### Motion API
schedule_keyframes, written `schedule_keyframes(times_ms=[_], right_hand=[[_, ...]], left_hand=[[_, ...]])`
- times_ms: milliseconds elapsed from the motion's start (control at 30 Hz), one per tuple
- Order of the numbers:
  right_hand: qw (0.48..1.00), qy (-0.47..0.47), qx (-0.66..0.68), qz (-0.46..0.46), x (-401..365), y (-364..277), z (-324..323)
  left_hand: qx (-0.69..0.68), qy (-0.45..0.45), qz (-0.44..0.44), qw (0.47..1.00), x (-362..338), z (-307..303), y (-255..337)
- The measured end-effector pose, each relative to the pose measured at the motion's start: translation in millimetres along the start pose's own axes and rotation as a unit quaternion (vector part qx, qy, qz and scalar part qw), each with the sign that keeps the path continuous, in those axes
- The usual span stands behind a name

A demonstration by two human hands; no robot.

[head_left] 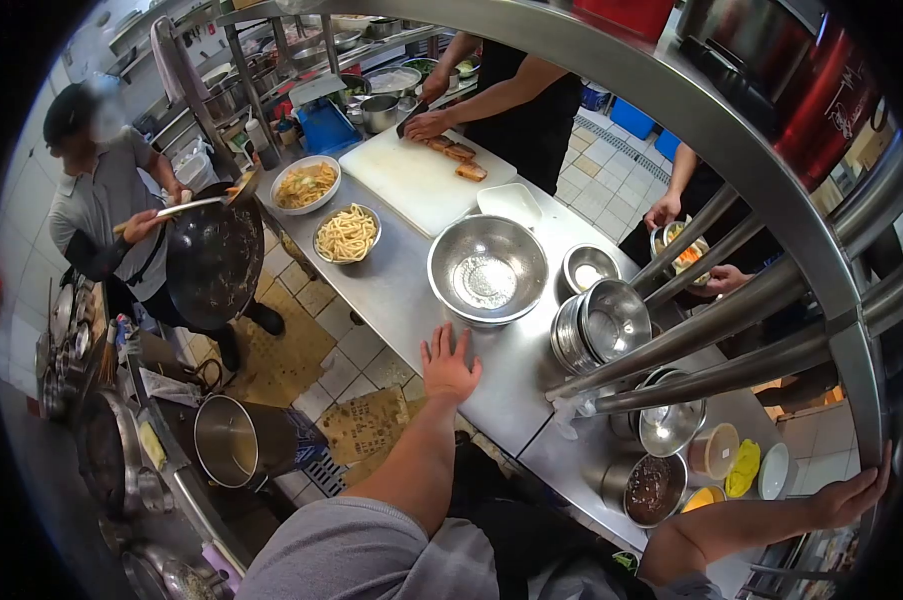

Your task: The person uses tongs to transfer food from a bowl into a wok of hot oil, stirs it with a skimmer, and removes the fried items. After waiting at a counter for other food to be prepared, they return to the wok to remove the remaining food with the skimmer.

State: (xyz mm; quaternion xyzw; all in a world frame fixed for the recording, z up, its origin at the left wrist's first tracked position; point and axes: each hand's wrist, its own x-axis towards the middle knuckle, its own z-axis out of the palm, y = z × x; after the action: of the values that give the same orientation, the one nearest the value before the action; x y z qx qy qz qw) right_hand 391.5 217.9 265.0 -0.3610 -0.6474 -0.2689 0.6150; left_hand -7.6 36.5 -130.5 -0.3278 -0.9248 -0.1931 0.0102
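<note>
My left hand (452,367) lies flat on the steel counter (402,310) with its fingers spread and nothing in it. Just beyond its fingertips stands a large steel bowl (487,268) with no food visible inside. At the far right, my right hand (858,492) rests against a metal post (871,400), its fingers stretched out. Between my arms, nearer the right one, are a pot of dark sauce (655,490), a tub with a pale lid (715,450) and a yellow cloth-like item (743,469).
A co-worker holds a wok (215,255) at left. Another cuts browned meat (459,152) on a white board (397,180); a third holds a food bowl (684,248). Noodles (348,234) sit on the counter. Stacked bowls (612,320) and steel rails (712,310) stand right.
</note>
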Motion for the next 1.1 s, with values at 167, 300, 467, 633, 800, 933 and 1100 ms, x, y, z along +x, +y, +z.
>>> schedule_keyframes(times_ms=[167,300,467,633,800,933,1100], right_hand=[[1.0,0.007,0.014,-0.021,0.6,1.0,1.7],[0.999,0.007,0.023,-0.027,1.6,6.9,0.5],[0.999,0.009,0.016,-0.029,1.3,10.2,0.0],[1.0,0.018,0.01,-0.012,1.4,-4.2,2.3],[0.999,0.019,0.025,-0.02,1.7,1.8,1.8],[1.0,0.02,0.012,-0.018,1.6,-0.7,1.5],[1.0,0.02,0.0,-0.012,0.6,0.2,2.0]], left_hand=[[0.001,-0.001,0.002,1.0,-0.3,-0.2,0.2],[0.0,0.002,0.002,1.0,-0.4,-0.3,0.5],[-0.004,-0.003,0.0,1.0,-0.4,-3.5,1.7],[-0.001,-0.001,0.003,1.0,-0.2,-3.7,1.5],[-0.001,-0.001,0.003,1.0,-0.4,-3.8,1.6],[0.0,0.002,0.003,1.0,-0.2,-2.5,1.0],[-0.006,0.004,0.001,1.0,0.1,-0.8,1.0]])
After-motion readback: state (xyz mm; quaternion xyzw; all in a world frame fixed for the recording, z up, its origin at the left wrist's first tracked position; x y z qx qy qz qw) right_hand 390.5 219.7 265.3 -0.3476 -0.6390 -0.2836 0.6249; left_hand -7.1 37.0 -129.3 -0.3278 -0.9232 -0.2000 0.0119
